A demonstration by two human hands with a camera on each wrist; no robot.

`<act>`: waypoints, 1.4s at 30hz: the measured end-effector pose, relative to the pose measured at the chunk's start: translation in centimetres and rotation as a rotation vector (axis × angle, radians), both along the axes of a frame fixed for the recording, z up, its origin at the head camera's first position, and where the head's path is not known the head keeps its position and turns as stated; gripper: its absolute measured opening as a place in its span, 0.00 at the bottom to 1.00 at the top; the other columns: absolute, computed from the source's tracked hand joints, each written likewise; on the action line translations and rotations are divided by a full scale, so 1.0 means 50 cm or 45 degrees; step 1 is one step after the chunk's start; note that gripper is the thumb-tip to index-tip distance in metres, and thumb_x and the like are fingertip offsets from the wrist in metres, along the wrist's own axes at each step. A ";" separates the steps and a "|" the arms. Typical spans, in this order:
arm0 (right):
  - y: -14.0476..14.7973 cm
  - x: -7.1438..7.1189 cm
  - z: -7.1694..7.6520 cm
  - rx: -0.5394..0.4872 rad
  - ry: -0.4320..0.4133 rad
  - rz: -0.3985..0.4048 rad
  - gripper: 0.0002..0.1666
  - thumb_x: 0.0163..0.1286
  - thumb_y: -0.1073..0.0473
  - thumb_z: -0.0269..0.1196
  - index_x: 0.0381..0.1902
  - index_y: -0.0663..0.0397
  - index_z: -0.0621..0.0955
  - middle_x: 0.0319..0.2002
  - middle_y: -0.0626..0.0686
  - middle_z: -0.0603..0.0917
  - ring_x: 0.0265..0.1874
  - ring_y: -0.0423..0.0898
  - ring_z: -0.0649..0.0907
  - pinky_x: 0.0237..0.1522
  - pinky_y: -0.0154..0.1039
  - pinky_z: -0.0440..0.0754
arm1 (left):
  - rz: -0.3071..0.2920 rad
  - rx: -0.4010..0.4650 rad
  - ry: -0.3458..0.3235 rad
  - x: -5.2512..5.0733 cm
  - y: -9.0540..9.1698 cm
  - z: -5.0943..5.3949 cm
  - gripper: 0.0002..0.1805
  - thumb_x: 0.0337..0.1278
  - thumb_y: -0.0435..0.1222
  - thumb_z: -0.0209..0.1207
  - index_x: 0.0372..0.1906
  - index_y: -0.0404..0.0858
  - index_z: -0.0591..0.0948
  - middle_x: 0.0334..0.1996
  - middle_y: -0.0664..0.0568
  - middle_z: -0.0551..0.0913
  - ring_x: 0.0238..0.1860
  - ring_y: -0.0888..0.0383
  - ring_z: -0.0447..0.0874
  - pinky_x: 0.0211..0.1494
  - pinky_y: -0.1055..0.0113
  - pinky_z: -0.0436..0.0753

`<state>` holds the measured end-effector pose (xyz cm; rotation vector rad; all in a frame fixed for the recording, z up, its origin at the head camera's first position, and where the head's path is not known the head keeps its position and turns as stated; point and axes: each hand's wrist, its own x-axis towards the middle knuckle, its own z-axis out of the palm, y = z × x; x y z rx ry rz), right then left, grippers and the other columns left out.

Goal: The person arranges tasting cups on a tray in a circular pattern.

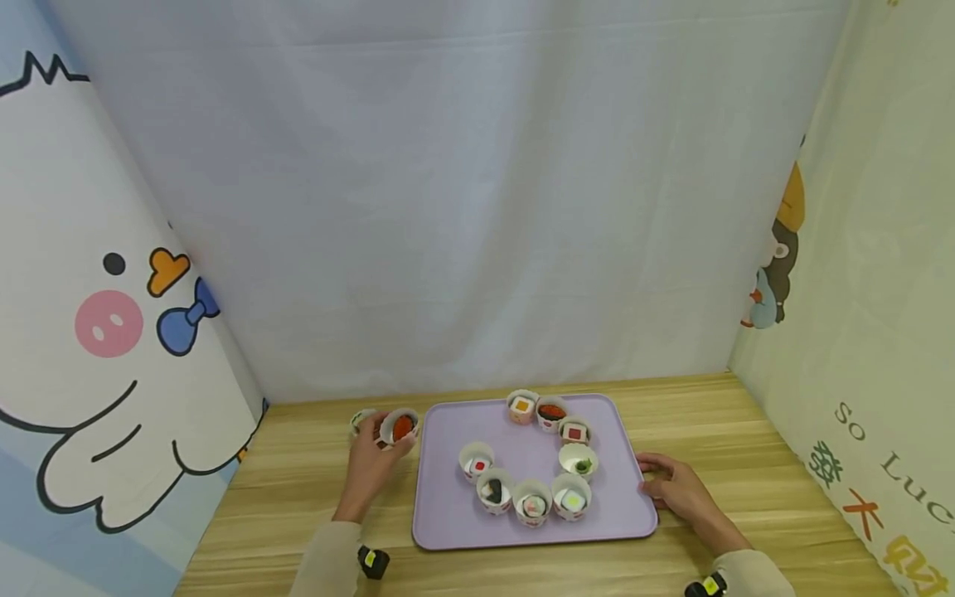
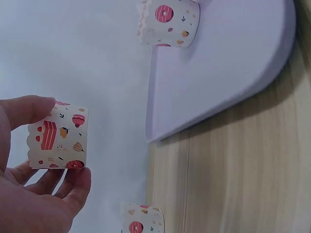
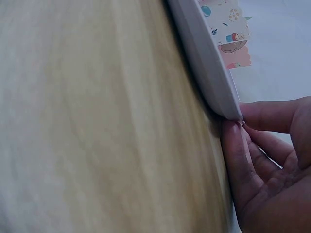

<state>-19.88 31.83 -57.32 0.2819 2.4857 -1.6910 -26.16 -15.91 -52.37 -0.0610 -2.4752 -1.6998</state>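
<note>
My left hand (image 1: 371, 466) grips a patterned paper baking cup (image 2: 60, 136) between thumb and fingers, left of the lilac tray (image 1: 448, 531). The held cup is tipped toward the head camera and shows a red-orange filling (image 1: 403, 426). Just behind that hand stands a second paper cup (image 1: 358, 419) on the table, partly hidden by the fingers. At the tray's right edge, my right hand (image 1: 681, 491) pinches the rim, its thumb (image 3: 238, 155) against the outer side.
Several paper cups stand on the tray in a curve, among them one with a red square (image 1: 476, 461), one with a black-and-white piece (image 1: 494, 491) and one with green bits (image 1: 579, 463). A pale curtain (image 1: 477, 207) hangs behind the wooden table (image 1: 746, 431).
</note>
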 end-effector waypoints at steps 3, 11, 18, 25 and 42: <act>0.000 0.001 0.003 0.008 0.005 0.013 0.34 0.60 0.70 0.64 0.65 0.69 0.70 0.58 0.69 0.76 0.38 0.43 0.83 0.33 0.38 0.86 | -0.019 -0.018 -0.001 -0.005 0.013 0.006 0.34 0.58 0.38 0.66 0.67 0.34 0.67 0.61 0.35 0.74 0.63 0.41 0.73 0.64 0.46 0.77; -0.003 0.001 0.005 0.012 0.001 0.001 0.34 0.60 0.71 0.64 0.65 0.69 0.71 0.58 0.69 0.76 0.38 0.44 0.83 0.33 0.39 0.86 | -0.045 -0.022 -0.001 -0.023 0.049 0.008 0.35 0.56 0.36 0.66 0.68 0.33 0.66 0.61 0.36 0.75 0.63 0.42 0.73 0.65 0.47 0.77; -0.003 0.003 0.004 0.005 -0.010 -0.009 0.34 0.59 0.70 0.64 0.65 0.68 0.72 0.58 0.68 0.77 0.38 0.43 0.83 0.34 0.39 0.86 | -0.053 -0.048 0.014 -0.031 0.087 0.006 0.32 0.54 0.34 0.67 0.64 0.33 0.70 0.57 0.37 0.78 0.59 0.42 0.76 0.62 0.47 0.79; -0.003 0.002 0.003 0.001 -0.008 0.004 0.35 0.59 0.70 0.64 0.65 0.68 0.71 0.58 0.68 0.77 0.38 0.43 0.83 0.34 0.39 0.86 | -0.082 -0.070 -0.002 -0.041 0.120 0.000 0.30 0.53 0.34 0.67 0.62 0.35 0.72 0.55 0.39 0.79 0.56 0.45 0.78 0.58 0.50 0.81; 0.002 -0.002 -0.002 0.004 -0.004 0.002 0.34 0.60 0.70 0.64 0.65 0.69 0.71 0.58 0.69 0.77 0.38 0.43 0.83 0.33 0.39 0.86 | -0.134 -0.096 0.035 -0.067 0.173 -0.020 0.29 0.49 0.33 0.69 0.58 0.31 0.74 0.51 0.37 0.81 0.50 0.45 0.80 0.51 0.55 0.82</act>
